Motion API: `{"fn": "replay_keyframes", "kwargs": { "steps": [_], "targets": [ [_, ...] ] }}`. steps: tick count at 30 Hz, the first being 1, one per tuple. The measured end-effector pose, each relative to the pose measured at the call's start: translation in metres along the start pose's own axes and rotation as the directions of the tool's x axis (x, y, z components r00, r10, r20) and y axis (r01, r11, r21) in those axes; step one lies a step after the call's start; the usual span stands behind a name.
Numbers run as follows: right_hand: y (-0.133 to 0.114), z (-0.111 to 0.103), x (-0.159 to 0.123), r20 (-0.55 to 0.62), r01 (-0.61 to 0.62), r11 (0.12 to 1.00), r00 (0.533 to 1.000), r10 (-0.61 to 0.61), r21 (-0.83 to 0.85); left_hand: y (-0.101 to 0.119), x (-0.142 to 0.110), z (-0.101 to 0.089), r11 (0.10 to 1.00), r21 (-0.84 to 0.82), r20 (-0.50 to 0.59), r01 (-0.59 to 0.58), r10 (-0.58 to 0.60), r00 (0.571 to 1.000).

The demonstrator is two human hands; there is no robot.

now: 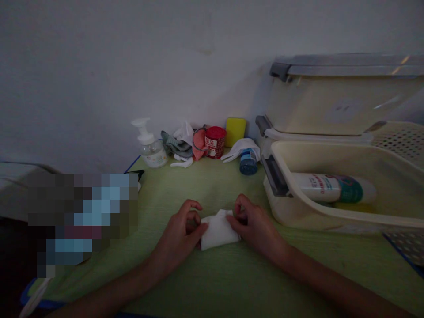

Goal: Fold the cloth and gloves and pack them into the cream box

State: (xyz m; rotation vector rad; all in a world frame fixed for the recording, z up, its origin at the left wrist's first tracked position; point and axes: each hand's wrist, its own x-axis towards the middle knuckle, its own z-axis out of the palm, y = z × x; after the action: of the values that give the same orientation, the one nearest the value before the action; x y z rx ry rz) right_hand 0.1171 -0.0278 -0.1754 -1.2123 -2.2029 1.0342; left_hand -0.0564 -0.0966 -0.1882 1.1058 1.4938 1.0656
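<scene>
A small folded white cloth (217, 230) lies on the green mat (212, 274) in front of me. My left hand (180, 236) pinches its left edge with curled fingers. My right hand (253, 223) grips the cloth's right edge, thumb and fingers pressed together. Both forearms reach in from the bottom of the view.
A cream plastic basket (331, 212) holding a white and teal tube (331, 187) stands at the right, with a lidded bin (341, 95) behind it. Along the wall stand a pump bottle (149, 145), crumpled cloths (180, 145), a red can (215, 142), a yellow sponge (235, 130) and a blue jar (248, 162).
</scene>
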Motion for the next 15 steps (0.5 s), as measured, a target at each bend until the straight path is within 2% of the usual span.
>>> {"fn": "replay_keyframes", "kwargs": {
  "steps": [4,7,11,15],
  "targets": [
    [-0.0026,0.005,0.0014,-0.056,0.078,0.989,0.995,-0.085,-0.123,-0.0009,-0.003,0.0015,0.996,0.075,-0.034,-0.056,0.059,0.998],
    [-0.0015,0.0088,-0.0005,-0.08,0.139,0.973,0.985,-0.156,-0.186,0.0004,-0.005,0.0025,0.978,0.181,-0.019,-0.108,0.113,0.993],
    [0.0004,0.0102,-0.0035,-0.112,0.198,0.952,0.967,-0.229,-0.233,0.003,-0.0064,0.0031,0.905,0.363,-0.006,-0.221,0.239,0.971],
    [0.0005,0.0089,-0.0031,-0.102,0.189,0.961,0.972,-0.213,-0.203,0.0035,-0.0061,0.0016,0.825,0.495,0.026,-0.272,0.299,0.954]
  ]
}}
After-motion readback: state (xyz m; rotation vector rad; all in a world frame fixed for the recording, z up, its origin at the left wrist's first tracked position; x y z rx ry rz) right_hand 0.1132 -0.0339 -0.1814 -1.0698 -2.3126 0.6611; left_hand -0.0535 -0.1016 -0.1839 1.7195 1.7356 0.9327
